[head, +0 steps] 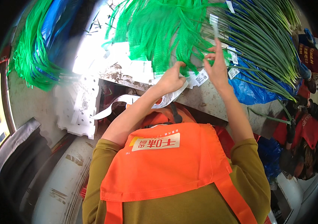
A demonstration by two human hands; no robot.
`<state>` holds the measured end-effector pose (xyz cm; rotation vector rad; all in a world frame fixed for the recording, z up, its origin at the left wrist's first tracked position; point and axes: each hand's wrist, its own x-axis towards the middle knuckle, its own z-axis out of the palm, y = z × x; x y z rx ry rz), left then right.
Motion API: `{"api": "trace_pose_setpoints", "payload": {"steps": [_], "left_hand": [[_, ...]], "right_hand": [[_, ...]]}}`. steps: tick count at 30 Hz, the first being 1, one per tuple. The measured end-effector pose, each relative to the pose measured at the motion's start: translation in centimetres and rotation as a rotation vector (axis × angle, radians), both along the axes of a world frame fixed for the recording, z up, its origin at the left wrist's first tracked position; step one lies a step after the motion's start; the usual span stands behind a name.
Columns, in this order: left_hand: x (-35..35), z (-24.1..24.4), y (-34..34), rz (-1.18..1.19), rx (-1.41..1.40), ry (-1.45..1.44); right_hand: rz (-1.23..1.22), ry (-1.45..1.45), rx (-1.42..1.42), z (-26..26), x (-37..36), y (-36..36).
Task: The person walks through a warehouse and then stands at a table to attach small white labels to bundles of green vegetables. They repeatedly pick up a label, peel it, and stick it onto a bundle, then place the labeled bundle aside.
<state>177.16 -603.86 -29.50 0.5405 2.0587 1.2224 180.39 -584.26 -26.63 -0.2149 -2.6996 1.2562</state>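
Observation:
My left hand (171, 78) has its fingers curled over a strip of white labels (181, 90), part of a loose roll at my waist. Its fingertips lie near the lower ends of green mesh net sleeves (159, 36) spread over the table. My right hand (217, 63) is raised to the right, index finger stretched out and the other fingers bent apart. At that fingertip is a blurred white label (216, 29); whether it sticks there cannot be told. Between the hands, a printed label (202, 77) lies by the net ends.
Scallions (262, 42) lie on blue plastic sheeting (250, 91) at the right, with tags near their leaf tips. A co-worker's dark-gloved hand (299, 101) is beside them. More green net sleeves (33, 53) hang at the left, above a white perforated foam crate (83, 109). I wear an orange apron (164, 168).

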Motion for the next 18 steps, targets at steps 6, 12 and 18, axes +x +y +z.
{"api": "trace_pose_setpoints", "payload": {"steps": [6, 12, 18], "left_hand": [[-0.3, 0.9, 0.2, -0.055, 0.045, -0.106], [-0.4, 0.8, 0.4, -0.072, 0.04, -0.116], [-0.3, 0.2, 0.6, -0.039, 0.05, -0.103]], "right_hand": [[0.083, 0.052, -0.009, -1.5, 0.9, -3.1], [0.032, -0.011, -0.07, -2.0, 0.7, -2.5], [0.033, -0.029, -0.046, -1.8, 0.4, -2.9]]}}
